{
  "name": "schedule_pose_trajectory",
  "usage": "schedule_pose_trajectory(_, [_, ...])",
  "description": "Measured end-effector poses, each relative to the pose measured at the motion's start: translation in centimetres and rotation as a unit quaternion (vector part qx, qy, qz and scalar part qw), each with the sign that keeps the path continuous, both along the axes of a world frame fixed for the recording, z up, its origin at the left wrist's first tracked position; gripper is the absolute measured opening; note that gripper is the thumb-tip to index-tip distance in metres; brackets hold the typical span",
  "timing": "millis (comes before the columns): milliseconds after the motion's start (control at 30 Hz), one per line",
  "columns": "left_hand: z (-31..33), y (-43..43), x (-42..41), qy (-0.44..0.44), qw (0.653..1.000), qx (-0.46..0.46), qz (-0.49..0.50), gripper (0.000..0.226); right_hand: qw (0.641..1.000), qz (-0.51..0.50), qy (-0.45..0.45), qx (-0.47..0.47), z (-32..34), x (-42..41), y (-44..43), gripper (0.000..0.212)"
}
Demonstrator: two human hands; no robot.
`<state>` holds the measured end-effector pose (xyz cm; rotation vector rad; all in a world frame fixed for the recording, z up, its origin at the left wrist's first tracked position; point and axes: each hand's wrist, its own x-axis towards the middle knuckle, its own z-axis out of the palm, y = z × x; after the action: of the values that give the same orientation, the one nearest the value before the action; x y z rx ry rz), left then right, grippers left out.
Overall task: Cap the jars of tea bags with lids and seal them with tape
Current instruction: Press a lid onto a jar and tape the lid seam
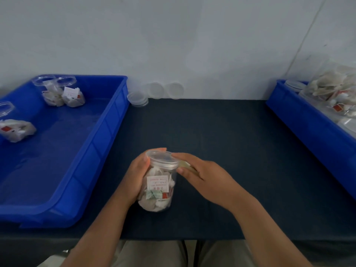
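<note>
**Dark table (221, 132), pale wall: one jar (158, 187) capped and in hand**

Navy cloth covers the work surface, and a plain whitish wall (173, 35) rises right behind it. The jar stands upright on the cloth in the middle, near the front edge. It is clear plastic, packed with tea bags (154, 203), and a white label faces the camera. A clear lid (162, 158) sits on its mouth.

The left hand (134, 176) grasps the jar from its left side, with the fingers curled round the wall and their tips showing behind the lid. The right hand (204, 176) comes in from the right, its index finger laid along the lid's edge. Between that finger and the thumb it pinches a pale yellowish tape strip (187, 166), whose end meets the jar just under the lid. How much of the strip is stuck down cannot be told.

On the left, a blue tray (92, 151) holds other jars (69, 91) of tea bags. Two touch in its far corner, and one is cut off by the frame edge. Spare lids (137, 99) lie stacked just beside that tray's far right corner, and two more lean against the wall next to them. On the right, a second blue tray (308, 122) carries a heap of bagged tea bags (331, 87), partly out of frame. Beige trousers (154, 253) show below the table edge.
</note>
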<state>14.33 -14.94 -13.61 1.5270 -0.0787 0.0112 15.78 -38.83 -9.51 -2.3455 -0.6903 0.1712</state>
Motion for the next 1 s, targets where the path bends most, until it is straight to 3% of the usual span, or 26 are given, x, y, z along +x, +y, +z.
schedule_pose_trajectory(133, [1.9, -0.4, -0.3, -0.077, 0.985, 0.120, 0.096, 0.036, 0.998, -0.046, -0.040, -0.022, -0.3, -0.4, -0.6, 0.047])
schedule_pose_trajectory(200, [2.6, -0.8, -1.1, -0.084, 0.975, 0.185, 0.091, 0.037, 0.996, -0.061, -0.055, -0.030, -0.5, -0.6, -0.8, 0.047])
schedule_pose_trajectory(367, [3.1, -3.9, -2.9, 0.002, 0.942, 0.312, 0.122, 0.107, 0.993, -0.076, -0.087, -0.027, -0.6, -2.1, -0.3, 0.045])
schedule_pose_trajectory(400, [3.0, -4.1, -2.9, -0.001, 0.935, 0.329, 0.132, 0.112, 0.994, -0.073, -0.082, -0.021, -0.7, -2.3, -0.1, 0.043])
schedule_pose_trajectory(600, [3.1, -2.4, -1.2, 0.011, 0.957, 0.259, 0.129, 0.076, 0.999, -0.031, 0.007, -0.015, -0.6, -1.7, -1.0, 0.049])
schedule_pose_trajectory(767, [3.2, -0.9, 0.1, 0.020, 0.974, 0.206, 0.090, 0.068, 0.999, -0.001, 0.030, 0.009, -0.1, -0.3, -1.6, 0.032])
schedule_pose_trajectory(1000, [2.4, 1.0, 1.5, 0.063, 0.995, 0.075, -0.026, 0.070, 0.999, -0.005, 0.040, 0.006, 0.0, 1.9, -2.1, 0.044])
